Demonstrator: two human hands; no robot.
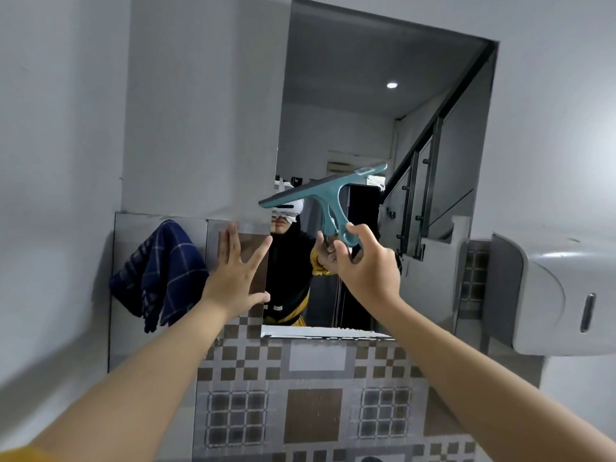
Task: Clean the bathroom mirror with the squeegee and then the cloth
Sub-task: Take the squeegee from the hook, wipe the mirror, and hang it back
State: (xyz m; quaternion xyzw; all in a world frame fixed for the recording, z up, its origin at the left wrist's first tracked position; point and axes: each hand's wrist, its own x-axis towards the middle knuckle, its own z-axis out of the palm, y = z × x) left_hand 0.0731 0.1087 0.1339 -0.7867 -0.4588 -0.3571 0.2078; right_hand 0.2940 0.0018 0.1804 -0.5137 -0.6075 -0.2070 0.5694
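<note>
The mirror (373, 121) hangs on the wall ahead and reflects a person, a stairway and a ceiling light. A teal squeegee (328, 193) is held up in front of the glass, its blade tilted with the right end higher. My right hand (366, 265) grips the squeegee's handle from below. My left hand (236, 273) is open with fingers spread, its palm flat against the tiled wall at the mirror's left edge. A dark blue checked cloth (160, 278) hangs over the low tiled ledge to the left.
A white wall dispenser (550, 295) juts out at the right of the mirror. Patterned grey and brown tiles (313, 401) cover the wall below the mirror. Plain grey wall (60, 128) lies to the left.
</note>
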